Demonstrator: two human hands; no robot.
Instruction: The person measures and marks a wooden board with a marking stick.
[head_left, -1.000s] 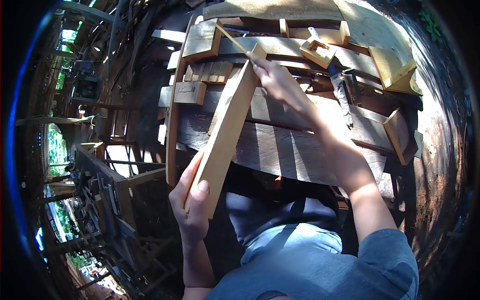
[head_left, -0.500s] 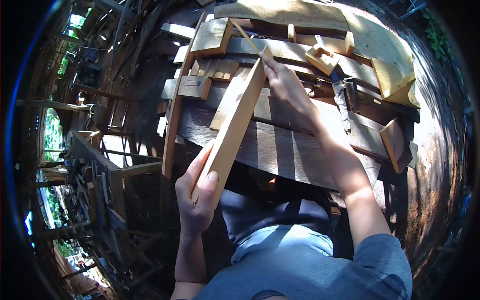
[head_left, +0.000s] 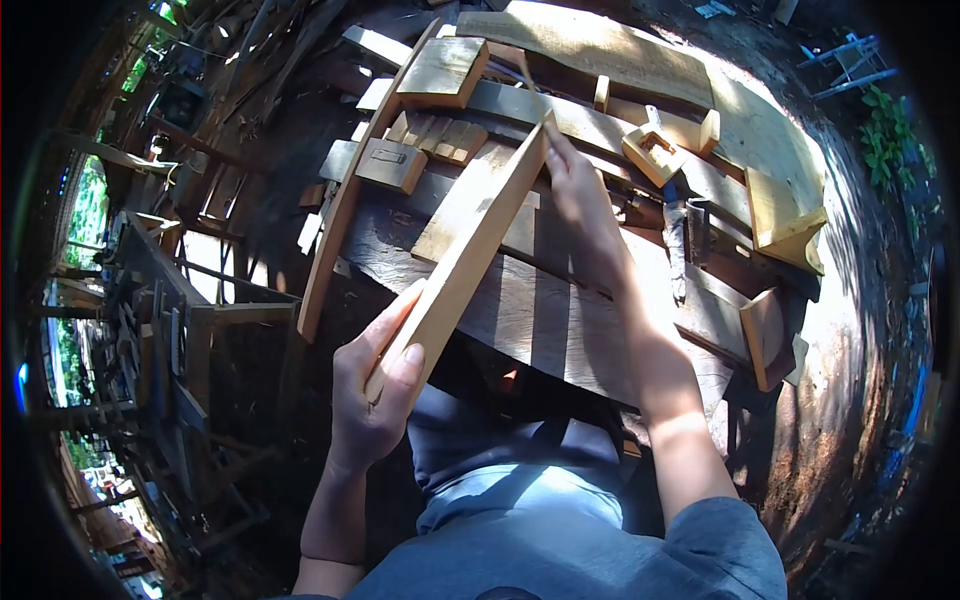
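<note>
A long, light wooden board (head_left: pixel 470 250) slants up and away from my body. Near its lower end my left hand (head_left: pixel 375 390) is closed around it, thumb on the upper face. My right hand (head_left: pixel 580 185) is at the board's far end, fingers closed by its edge. From those fingers a thin, pale stick (head_left: pixel 532 85) points outward, blurred; whether it is a pencil cannot be made out. The right fingertips are partly hidden behind the board's end.
The rough plank bench (head_left: pixel 510 320) carries a thick wooden block (head_left: pixel 442 72), a smaller block (head_left: pixel 392 165), a hollowed wooden piece (head_left: pixel 655 153) and a chisel-like tool (head_left: pixel 677 250). An upright wooden piece (head_left: pixel 763 338) stands at the right. Timber frames (head_left: pixel 250 312) stand at the left.
The thin stick at my right fingers has swung from slanting left to more upright. Both hands and the board sit slightly lower in view, and the whole scene has turned slightly.
</note>
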